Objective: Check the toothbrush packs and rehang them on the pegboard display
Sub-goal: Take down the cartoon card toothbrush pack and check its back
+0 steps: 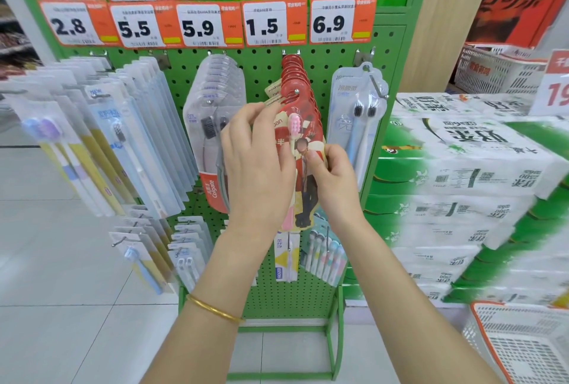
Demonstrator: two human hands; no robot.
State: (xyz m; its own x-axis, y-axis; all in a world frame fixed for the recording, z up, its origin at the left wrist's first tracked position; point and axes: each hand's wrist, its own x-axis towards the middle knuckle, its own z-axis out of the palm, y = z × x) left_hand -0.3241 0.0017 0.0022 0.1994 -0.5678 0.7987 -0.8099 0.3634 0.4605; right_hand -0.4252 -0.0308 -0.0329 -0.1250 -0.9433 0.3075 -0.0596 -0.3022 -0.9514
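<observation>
The left hand (255, 165) was seen at the centre of the frame, its fingers curled round the upper left edge of the red toothbrush packs (297, 75). A gold bangle (212, 309) was worn on that wrist. The right hand (337, 177) was set just to the right and a little lower. The front pack (303, 134), which carried a pink-headed brush, was pinched at its middle between that hand's thumb and fingers. Neither hand was spread.

The packs were hung in a fanned row on one peg (297, 91) of the green pegboard (261, 75), just above the hands. Whether the front pack's hole was threaded on the peg could not be told.

The checking of this row was judged to be the step in hand, with the front pack drawn forward for a look. For the next move, its hang hole would have to be lined up with the peg's tip and slid back while the rest was steadied.

A Colgate pack (212, 149) was hung just left of the hands and a blue two-brush pack (354, 124) just right. Price labels (197, 26) were ranged across the top, and wrapped tissue bales (462, 168) were stacked at the right.
</observation>
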